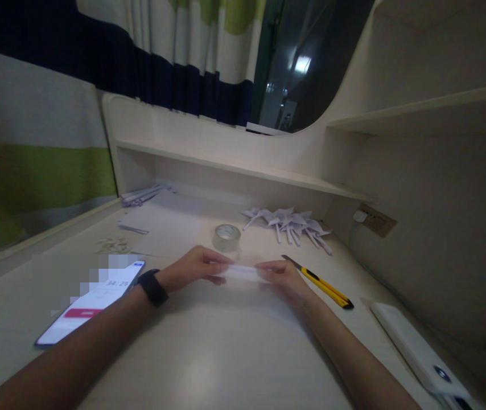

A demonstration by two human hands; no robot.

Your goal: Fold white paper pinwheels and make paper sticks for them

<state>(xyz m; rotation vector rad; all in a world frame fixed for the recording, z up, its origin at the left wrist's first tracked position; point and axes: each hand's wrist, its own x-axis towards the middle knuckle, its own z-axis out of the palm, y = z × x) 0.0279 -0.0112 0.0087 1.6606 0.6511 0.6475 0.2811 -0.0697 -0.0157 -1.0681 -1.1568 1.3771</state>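
Head view: two hands (194, 267) (283, 277), one paper strip (243, 272).

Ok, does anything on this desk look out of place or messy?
The yellow utility knife lies just beside the right hand with its blade seemingly extended. Small scraps litter the desk at left.
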